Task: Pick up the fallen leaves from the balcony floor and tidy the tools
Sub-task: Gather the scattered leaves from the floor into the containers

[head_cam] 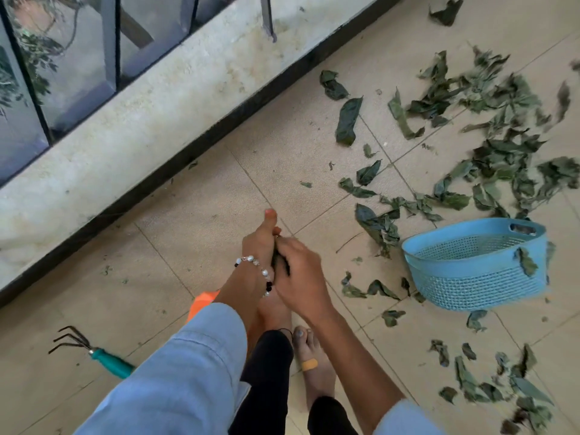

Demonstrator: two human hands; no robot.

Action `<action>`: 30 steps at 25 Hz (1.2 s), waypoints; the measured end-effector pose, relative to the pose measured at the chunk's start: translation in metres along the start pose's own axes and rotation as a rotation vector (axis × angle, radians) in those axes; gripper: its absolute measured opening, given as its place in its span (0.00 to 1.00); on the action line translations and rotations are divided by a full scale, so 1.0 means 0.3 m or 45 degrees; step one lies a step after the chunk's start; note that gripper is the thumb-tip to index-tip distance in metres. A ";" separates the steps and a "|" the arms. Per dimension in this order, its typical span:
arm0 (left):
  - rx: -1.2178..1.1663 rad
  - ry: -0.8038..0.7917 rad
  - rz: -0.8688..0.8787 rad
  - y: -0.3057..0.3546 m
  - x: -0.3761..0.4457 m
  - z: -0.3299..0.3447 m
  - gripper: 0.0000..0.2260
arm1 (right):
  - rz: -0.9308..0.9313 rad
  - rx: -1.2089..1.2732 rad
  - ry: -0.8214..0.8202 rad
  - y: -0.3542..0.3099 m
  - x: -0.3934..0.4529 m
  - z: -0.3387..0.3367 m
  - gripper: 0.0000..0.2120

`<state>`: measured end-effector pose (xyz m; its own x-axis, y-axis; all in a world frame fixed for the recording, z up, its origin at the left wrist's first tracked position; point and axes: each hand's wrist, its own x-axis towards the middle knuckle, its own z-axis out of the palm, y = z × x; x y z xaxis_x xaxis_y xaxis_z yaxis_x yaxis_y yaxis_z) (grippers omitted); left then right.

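Note:
My left hand (260,246) and my right hand (298,274) are pressed together at the middle of the view, gripping a small bunch of dark leaves (280,262) between them. Many wilted green leaves (489,146) lie scattered over the beige floor tiles to the right. A blue plastic basket (477,265) stands on the floor at the right, with a leaf hanging on its rim. A hand rake with a teal handle (103,359) lies on the floor at the lower left. An orange object (201,301) shows partly behind my left forearm.
A low concrete ledge (131,120) with a dark base strip and metal railing bars runs diagonally across the upper left. My bare feet (310,356) stand below my hands. More leaves (502,387) lie at the lower right.

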<state>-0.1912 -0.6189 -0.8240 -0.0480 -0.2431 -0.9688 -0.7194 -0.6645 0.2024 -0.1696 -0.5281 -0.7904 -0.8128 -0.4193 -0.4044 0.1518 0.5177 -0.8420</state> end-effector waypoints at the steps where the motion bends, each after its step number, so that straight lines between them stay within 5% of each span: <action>1: -0.108 0.006 -0.043 0.018 -0.015 -0.003 0.22 | -0.017 -0.005 -0.147 -0.018 -0.008 -0.018 0.19; 4: -0.325 0.008 -0.151 0.081 -0.046 -0.002 0.23 | -0.151 -0.278 -0.397 -0.038 0.006 -0.088 0.27; 7: -0.101 -0.037 -0.155 0.106 -0.069 0.034 0.24 | -0.181 -0.426 -0.178 -0.065 0.067 -0.141 0.23; 11: -0.083 -0.064 -0.145 0.163 -0.131 0.123 0.21 | -0.058 -0.457 0.167 -0.105 0.160 -0.190 0.04; 14: -0.047 0.039 -0.050 0.230 -0.128 0.136 0.19 | -0.124 -0.652 0.303 -0.072 0.190 -0.205 0.14; 16: 0.078 0.104 0.014 0.256 -0.105 0.133 0.19 | 0.002 -0.392 0.052 -0.067 0.210 -0.255 0.15; 18: 0.074 0.042 0.067 0.266 -0.087 0.140 0.18 | 0.190 0.230 -0.152 -0.038 0.243 -0.318 0.08; 20: 0.034 0.015 0.089 0.264 -0.059 0.154 0.18 | 0.428 0.528 0.183 0.068 0.301 -0.353 0.05; 22: 0.162 0.056 0.122 0.254 -0.014 0.164 0.18 | 0.603 0.003 0.444 0.229 0.362 -0.377 0.09; 25: 0.358 0.112 0.187 0.244 0.057 0.179 0.21 | 0.651 -0.782 0.061 0.423 0.429 -0.368 0.20; 27: 0.432 0.155 0.195 0.237 0.108 0.185 0.24 | 0.638 -0.990 -0.030 0.485 0.466 -0.332 0.23; 30: 0.516 0.185 0.183 0.232 0.177 0.190 0.26 | 0.480 -1.081 0.103 0.530 0.507 -0.277 0.19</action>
<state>-0.2833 -0.6379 -0.8694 -0.0907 -0.4286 -0.8989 -0.9272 -0.2930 0.2333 -0.3159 -0.4476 -0.9561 -0.8348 -0.0759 -0.5453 -0.0224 0.9943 -0.1041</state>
